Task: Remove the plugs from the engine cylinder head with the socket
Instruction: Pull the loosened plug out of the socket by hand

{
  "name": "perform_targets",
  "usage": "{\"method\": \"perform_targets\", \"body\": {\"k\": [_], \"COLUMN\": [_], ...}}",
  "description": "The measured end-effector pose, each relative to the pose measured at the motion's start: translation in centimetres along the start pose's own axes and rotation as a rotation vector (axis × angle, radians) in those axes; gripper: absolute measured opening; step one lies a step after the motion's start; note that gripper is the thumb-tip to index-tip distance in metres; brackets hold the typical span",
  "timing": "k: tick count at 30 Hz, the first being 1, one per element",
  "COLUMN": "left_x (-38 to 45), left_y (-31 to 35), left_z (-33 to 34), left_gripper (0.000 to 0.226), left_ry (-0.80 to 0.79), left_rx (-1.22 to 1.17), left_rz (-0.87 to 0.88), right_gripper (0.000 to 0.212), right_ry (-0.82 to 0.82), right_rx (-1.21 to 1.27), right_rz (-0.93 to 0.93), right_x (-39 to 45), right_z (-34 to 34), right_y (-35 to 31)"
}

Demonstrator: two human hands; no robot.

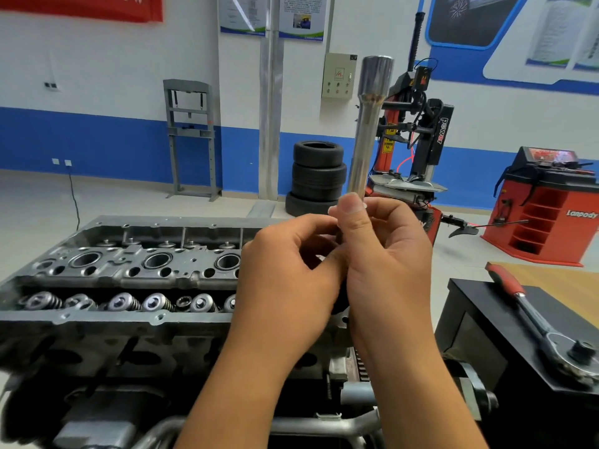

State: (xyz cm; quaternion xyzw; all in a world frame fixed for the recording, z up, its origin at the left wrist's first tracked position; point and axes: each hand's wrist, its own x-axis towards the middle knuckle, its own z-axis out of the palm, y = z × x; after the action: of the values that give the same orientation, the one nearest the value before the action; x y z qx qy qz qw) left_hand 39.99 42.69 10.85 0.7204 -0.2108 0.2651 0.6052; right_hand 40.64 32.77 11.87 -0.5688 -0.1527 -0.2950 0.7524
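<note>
A long silver socket (368, 124) stands upright in front of me, its wider end on top. My right hand (385, 254) grips its lower end, thumb up against the tube. My left hand (288, 270) is curled against the same lower end, fingers meeting the right hand; what they pinch there is hidden. The grey engine cylinder head (129, 280) lies below and left, with three round plug wells along its middle and a row of valve springs in front. The hands cover its right end.
A red-handled ratchet (538, 322) lies on a black box (486, 335) at right. Behind stand a tyre stack (317, 176), a tyre changer (418, 140), a red wheel balancer (547, 209) and a grey press frame (191, 137).
</note>
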Motion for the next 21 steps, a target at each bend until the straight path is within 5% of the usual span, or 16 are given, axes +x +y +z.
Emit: {"method": "perform_targets", "body": {"k": [5, 13, 18, 21], "left_x": [0.26, 0.04, 0.15, 0.19], "left_y": [0.24, -0.13, 0.28, 0.24], "left_z": [-0.39, -0.28, -0.41, -0.53], "left_gripper": [0.024, 0.012, 0.023, 0.023], "left_ry": [-0.079, -0.022, -0.099, -0.1], "left_rx": [-0.029, -0.039, -0.041, -0.072], "left_rz": [0.004, -0.03, 0.032, -0.011], "right_gripper": [0.041, 0.02, 0.037, 0.028], "right_ry": [-0.038, -0.015, -0.058, -0.076], "right_rx": [-0.006, 0.027, -0.036, -0.002], "right_rz": [-0.009, 0.009, -0.034, -0.029], "right_x": [0.06, -0.02, 0.04, -0.01], "right_z": [0.08, 0.09, 0.07, 0.08], "right_y": [-0.07, -0.08, -0.13, -0.12]}}
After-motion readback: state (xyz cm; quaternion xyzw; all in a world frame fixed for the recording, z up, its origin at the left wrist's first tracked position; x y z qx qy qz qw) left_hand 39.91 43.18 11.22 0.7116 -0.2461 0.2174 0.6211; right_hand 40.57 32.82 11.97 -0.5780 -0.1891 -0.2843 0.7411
